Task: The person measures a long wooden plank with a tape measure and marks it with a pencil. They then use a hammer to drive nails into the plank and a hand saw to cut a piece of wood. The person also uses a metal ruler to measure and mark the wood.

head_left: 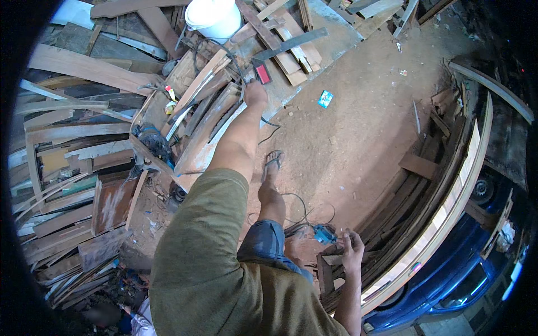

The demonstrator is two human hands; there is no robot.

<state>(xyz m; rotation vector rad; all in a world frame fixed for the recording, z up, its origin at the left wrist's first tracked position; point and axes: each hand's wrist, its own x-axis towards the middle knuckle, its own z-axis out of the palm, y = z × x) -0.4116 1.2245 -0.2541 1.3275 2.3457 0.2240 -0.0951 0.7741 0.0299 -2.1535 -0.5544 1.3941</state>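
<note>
My left arm reaches far forward, and my left hand [255, 93] is at the edge of the wood pile. Its fingers look closed where a black cable [232, 57] runs down to them; the fingertips are partly hidden. Just beyond that hand lies a red and black block-like object [261, 73]. On my right side, my right hand [352, 250] hangs with its fingers loosely bent and apart, and I see nothing held in it. Close to it, a blue power tool [324, 234] rests on the ground with its cord.
Timber offcuts [84, 70] are heaped on the left, with a white bucket [214, 18] at the top. A dark machine [154, 144] sits among the boards. Long curved planks [443, 221] stand on the right beside a blue car [431, 299]. A small blue packet [325, 99] lies on the dirt floor [347, 145].
</note>
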